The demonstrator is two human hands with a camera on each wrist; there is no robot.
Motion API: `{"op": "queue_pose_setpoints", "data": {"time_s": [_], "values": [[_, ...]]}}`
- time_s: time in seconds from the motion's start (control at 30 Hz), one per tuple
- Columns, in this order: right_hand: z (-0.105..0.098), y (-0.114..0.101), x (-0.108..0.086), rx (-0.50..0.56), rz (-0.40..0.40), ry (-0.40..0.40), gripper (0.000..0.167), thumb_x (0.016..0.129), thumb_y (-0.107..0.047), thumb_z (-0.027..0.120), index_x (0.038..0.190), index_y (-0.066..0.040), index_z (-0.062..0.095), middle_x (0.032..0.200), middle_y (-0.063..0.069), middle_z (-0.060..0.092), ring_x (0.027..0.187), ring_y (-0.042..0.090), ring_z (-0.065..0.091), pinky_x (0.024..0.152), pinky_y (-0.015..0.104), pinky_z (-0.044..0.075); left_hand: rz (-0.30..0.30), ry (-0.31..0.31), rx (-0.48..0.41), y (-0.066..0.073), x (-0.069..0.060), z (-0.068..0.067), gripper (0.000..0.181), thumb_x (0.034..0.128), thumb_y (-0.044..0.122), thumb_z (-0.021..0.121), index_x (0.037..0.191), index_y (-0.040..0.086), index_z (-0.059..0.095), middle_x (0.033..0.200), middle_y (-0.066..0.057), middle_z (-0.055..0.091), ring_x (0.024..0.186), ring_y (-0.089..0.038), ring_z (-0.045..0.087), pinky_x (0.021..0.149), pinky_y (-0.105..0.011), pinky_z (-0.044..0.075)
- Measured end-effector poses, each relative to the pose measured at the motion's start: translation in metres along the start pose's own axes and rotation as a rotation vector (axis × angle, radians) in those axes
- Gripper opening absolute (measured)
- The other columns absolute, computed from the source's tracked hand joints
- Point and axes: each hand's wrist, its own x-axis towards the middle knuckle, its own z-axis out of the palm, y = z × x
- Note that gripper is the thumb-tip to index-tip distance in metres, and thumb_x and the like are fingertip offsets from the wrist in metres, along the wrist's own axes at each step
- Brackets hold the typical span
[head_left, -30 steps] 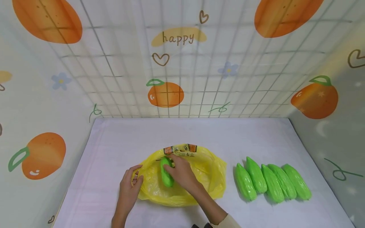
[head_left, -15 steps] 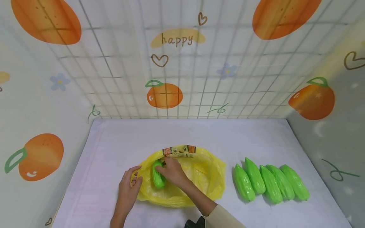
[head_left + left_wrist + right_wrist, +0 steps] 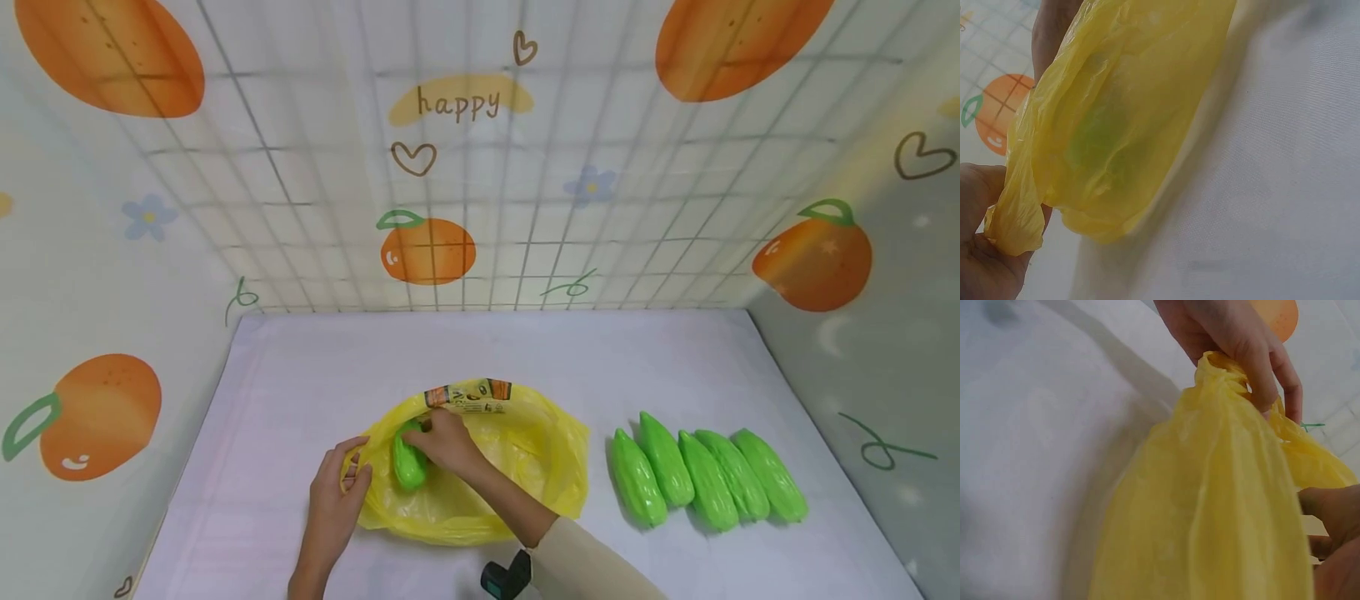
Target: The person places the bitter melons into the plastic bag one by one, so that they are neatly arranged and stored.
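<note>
In the head view, my left hand (image 3: 337, 492) grips the left rim of a yellow plastic bag (image 3: 517, 512). The left wrist view also has that hand (image 3: 985, 231) pinching the bag's gathered edge. Inside the bag's wide mouth, my right hand (image 3: 450, 442) holds a green, ridged bitter melon (image 3: 408, 467) near its upper end, close to the left wall. Part of the melon is hidden by the fingers. Through the film in the left wrist view, a green shape shows dimly. The right wrist view has the bag (image 3: 1210, 487) hiding the melon.
Several more green bitter melons (image 3: 708, 483) lie side by side on the white tabletop (image 3: 315, 358), right of the bag. Behind stands a patterned back wall (image 3: 465, 183), with side walls left and right. A black device (image 3: 506, 575) is by the right sleeve (image 3: 585, 558).
My right hand has moved left inside the bag with the bitter melon, bringing it near the left wall. My left hand stays on the rim.
</note>
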Motion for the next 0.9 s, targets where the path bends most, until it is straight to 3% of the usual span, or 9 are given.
{"op": "queue_pose_setpoints", "data": {"time_s": [0.2,0.4,0.53,0.9], "values": [[0.003,-0.002,0.000,0.047,-0.006,0.003,0.018,0.089,-0.020,0.069,0.098,-0.005,0.068,0.063,-0.002,0.052,0.052,0.009,0.045,0.047,0.023,0.039,-0.018,-0.004,0.014,0.000,0.000,-0.001,0.038,0.0968,0.008,0.062,0.132,0.020,0.057,0.113,-0.007,0.055,0.095,-0.019,0.058,0.076,-0.026,0.054],[0.008,-0.004,-0.004,0.053,-0.037,0.013,0.025,0.090,-0.017,0.071,0.111,-0.005,0.067,0.083,0.004,0.063,0.063,0.011,0.052,0.054,0.025,0.046,-0.030,-0.005,0.004,0.001,0.000,-0.001,0.038,0.0967,0.008,0.062,0.132,0.021,0.057,0.113,-0.007,0.054,0.095,-0.019,0.057,0.076,-0.026,0.053],[0.010,-0.005,-0.006,0.032,-0.076,0.020,0.030,0.089,-0.016,0.072,0.115,-0.005,0.065,0.094,0.004,0.065,0.074,0.012,0.056,0.062,0.027,0.049,-0.029,-0.003,0.004,0.001,0.000,-0.001,0.038,0.0968,0.009,0.062,0.132,0.021,0.057,0.114,-0.007,0.055,0.095,-0.019,0.057,0.077,-0.027,0.053],[0.008,-0.003,-0.012,0.060,-0.040,0.005,0.042,0.089,-0.025,0.074,0.121,-0.003,0.059,0.108,0.015,0.065,0.091,0.021,0.061,0.071,0.034,0.052,-0.023,0.001,0.000,0.003,-0.002,-0.002,0.037,0.0972,0.010,0.061,0.132,0.021,0.057,0.115,-0.007,0.055,0.095,-0.019,0.059,0.077,-0.027,0.054]]}}
